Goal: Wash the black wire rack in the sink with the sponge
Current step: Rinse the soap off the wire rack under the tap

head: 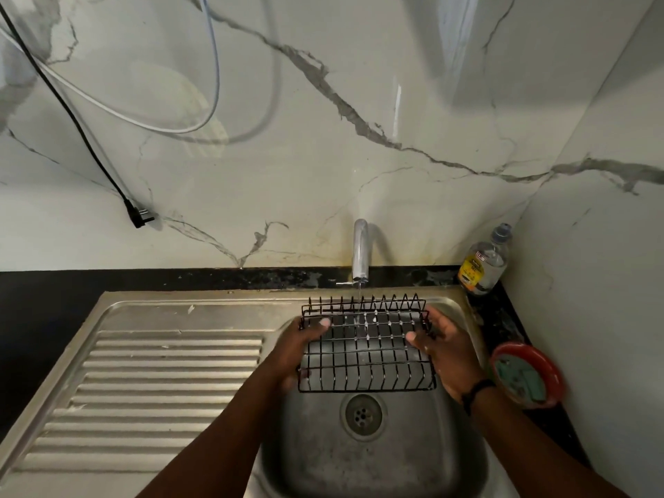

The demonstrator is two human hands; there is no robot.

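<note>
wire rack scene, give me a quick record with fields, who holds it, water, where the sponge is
rack: black wire rack held over the sink basin, under the tap
left hand: left hand grips the rack's left edge
right hand: right hand grips the rack's right edge
water: thin stream falling from the tap onto the rack
sponge: green sponge in a red bowl on the counter right of the sink, in neither hand
soap: bottle in the back right corner
drain: uncovered, below the rack
</note>
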